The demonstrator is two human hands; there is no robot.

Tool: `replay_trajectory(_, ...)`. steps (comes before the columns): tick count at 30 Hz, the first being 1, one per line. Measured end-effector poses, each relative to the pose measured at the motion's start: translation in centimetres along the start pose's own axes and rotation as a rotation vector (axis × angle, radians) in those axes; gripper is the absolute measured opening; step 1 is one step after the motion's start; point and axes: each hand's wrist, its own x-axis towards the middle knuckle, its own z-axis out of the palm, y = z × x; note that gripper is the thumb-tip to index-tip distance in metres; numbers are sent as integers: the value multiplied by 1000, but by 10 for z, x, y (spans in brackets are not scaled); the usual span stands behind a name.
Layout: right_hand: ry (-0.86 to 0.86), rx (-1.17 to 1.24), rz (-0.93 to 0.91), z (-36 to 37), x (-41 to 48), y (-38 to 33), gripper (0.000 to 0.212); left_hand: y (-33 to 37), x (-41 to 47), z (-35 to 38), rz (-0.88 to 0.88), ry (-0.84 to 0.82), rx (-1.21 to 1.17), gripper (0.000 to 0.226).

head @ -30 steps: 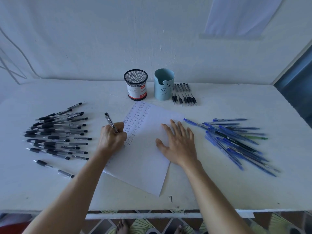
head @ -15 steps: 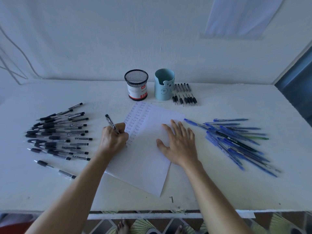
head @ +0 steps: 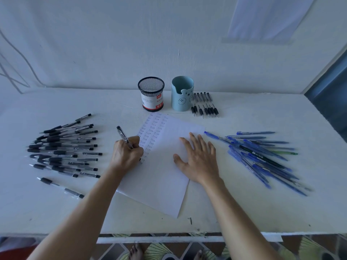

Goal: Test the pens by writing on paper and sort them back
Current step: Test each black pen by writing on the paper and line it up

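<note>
while writing, to judge by the tip down at the foot of a column of small "test" words: left hand [head: 127, 152] curled tight round a clear-barrelled ballpoint pen with a black top [head: 123, 136], at the left edge of the white sheet of paper [head: 159, 182]. long axis of that pen slanted, top end far and left, tip near and right, mostly hidden under the fingers. right hand [head: 199, 160] flat and open, fingers spread, pressing the sheet onto the white table [head: 244, 209], holding nothing.

for the sorting move, probably next: fan of black-gripped pens [head: 63, 149] just left of the writing hand, far nearer to it than to the other hand. heap of blue pens [head: 262, 154] right of the flat hand. black wire-mesh cup [head: 151, 94] and pale blue bear-faced cup [head: 182, 94] at the far side, beyond the sheet's far corner, no pens showing above either rim. short row of black pens [head: 205, 106] just right of the blue cup. cannot tell which group counts as tested.
</note>
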Motion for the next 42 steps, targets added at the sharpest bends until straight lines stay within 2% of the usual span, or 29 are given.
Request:
replay_trajectory(6, 7, 4, -1, 1, 0, 0, 86, -3, 0, 1, -13, 21, -23, 21)
replay_trajectory(9, 9, 0, -2, 1, 0, 0, 85, -9, 5, -2, -138, 60, -239, 16)
replay_trajectory(12, 13, 3, 0, 1, 0, 1, 85, -9, 9, -2, -178, 138, -507, 12)
replay_trajectory(13, 11, 2, 0, 1, 0, 1, 85, -7, 10, -2, -185, 154, -556, 8)
replay_trajectory(14, 8, 3, 0, 1, 0, 1, 85, -5, 10, -1, -187, 163, -571, 14)
replay_trajectory(18, 1, 6, -2, 0, 1, 0, 86, -4, 12, 0, -166, 111, -481, 36)
replay_trajectory(21, 0, 5, 1, 0, 0, 0, 86, -5, 12, 0, -171, 70, -430, 43)
replay_trajectory(26, 6, 3, 1, -1, 0, 0, 87, 0, 10, -2, -175, -2, -384, 43)
replay_trajectory(33, -1, 11, -1, 0, 0, 0, 86, 7, 6, 2, -175, -52, -191, 37)
replay_trajectory(35, 1, 33, -4, -1, 0, 0, 85, 12, 9, 4, -174, -93, -78, 31)
replay_trajectory(40, 47, 68, 0, -2, -1, 0, 82, 31, 20, 29, -67, -229, 441, 15)
replay_trajectory(42, 66, 80, 16, -1, 0, 1, 72, 46, 23, 44, -63, -273, 514, 21)
